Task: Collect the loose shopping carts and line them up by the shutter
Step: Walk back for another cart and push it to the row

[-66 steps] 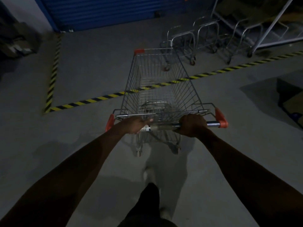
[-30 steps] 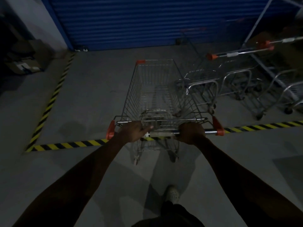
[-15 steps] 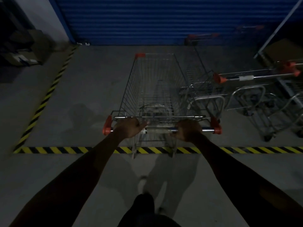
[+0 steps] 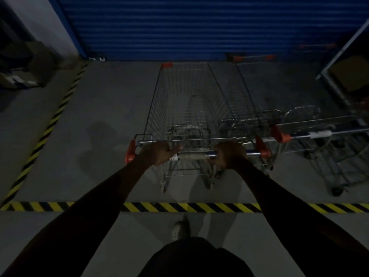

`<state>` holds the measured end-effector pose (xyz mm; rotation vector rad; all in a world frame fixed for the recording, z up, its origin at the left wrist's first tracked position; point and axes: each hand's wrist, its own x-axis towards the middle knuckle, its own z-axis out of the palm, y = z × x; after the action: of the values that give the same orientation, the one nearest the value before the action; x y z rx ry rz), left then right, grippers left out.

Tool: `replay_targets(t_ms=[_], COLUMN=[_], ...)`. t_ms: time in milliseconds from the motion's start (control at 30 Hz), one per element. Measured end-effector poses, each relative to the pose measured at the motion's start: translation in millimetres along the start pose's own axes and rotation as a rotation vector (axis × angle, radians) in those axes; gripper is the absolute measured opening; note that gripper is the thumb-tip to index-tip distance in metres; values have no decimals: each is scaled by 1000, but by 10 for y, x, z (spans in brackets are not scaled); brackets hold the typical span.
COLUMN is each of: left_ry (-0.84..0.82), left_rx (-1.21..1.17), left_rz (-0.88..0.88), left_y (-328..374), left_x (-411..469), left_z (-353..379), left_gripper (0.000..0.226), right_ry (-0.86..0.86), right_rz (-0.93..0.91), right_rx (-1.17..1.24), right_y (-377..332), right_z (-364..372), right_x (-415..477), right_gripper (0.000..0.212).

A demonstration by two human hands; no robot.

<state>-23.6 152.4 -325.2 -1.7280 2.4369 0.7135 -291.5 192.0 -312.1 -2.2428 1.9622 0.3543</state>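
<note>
We found both hands on one shopping cart [image 4: 185,100]. The left hand [image 4: 157,152] lay over the handle bar [image 4: 191,156], its fingers folded together across the top of the tube. Their tips were hidden beneath, and one digit stretched along the bar toward the other hand. The right hand [image 4: 229,153] made a fist round the same bar, knuckles up, fingers pressed side by side. Between the two sets of fingers the tube showed a pale wrapped stretch, with a small printed label just beside the left fingers. Outward of each hand the bar ended in an orange cap [image 4: 130,151].

The cart was bare silver wire, dim in the low light. A folded wire flap sat just ahead of the fingers, and the long basket narrowed away from them. An orange corner piece [image 4: 166,65] marked its far left corner. That far end stood close to the foot of the blue ribbed shutter [image 4: 199,27]; we could not tell whether it touched. The rear wheels stood below and just short of the fingers, beyond the yellow-and-black floor tape [image 4: 179,207], which ran under both forearms.

Just to the right of the right fingers stood a second cart [image 4: 249,90] of the same wire build, parallel and pointing at the shutter. We could not tell whether the two baskets touched. Farther right lay another orange-capped handle [image 4: 319,134].
</note>
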Motion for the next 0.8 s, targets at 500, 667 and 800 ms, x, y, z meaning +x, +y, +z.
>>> replay_targets(t_ms=[500, 667, 800], left_ry=[110, 138, 253], left_rx=[235, 213, 11], left_rz=[-112, -296, -419], left_y=[64, 169, 237], left_x=[427, 314, 158], left_z=[-284, -184, -35], left_gripper=[73, 57, 43], right_ry=[47, 32, 94], right_rz=[-110, -183, -249], right_rx=[96, 158, 378], right_y=[260, 331, 342], right_z=[-31, -1, 45], right_x=[579, 595, 565], right_gripper=[65, 70, 83])
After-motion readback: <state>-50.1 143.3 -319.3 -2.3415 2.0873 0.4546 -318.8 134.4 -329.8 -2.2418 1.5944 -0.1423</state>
